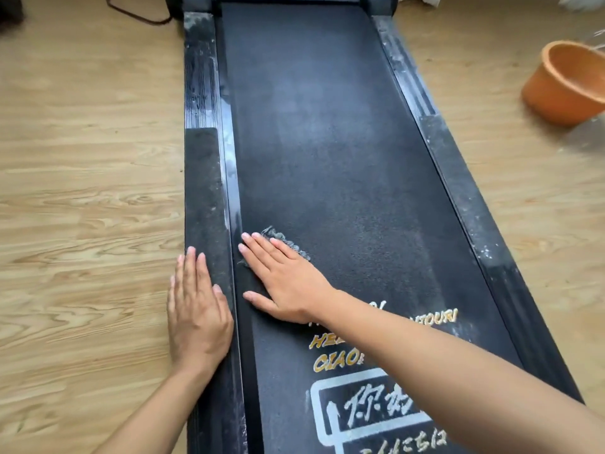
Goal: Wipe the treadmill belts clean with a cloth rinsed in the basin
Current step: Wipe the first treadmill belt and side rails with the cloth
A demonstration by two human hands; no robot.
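Pressing down with straight fingers, the right hand [281, 283] lies flat on a dark cloth with a grey fuzzy edge [289, 245]. The cloth sits on the long black treadmill belt [327, 142], close to the belt's left side, at about 7 o'clock in the view. The left hand [196, 309] is at 8 o'clock. Its fingers are straight too, and it rests flat on the black side rail [203, 191], holding nothing. Grey dust lies on that rail farther up. A round orange plastic basin [563, 83] stands on the light wooden floor [82, 191] at 2 o'clock, well apart from the cloth. Gold and white letters [376, 411] show on the belt at 5 o'clock.
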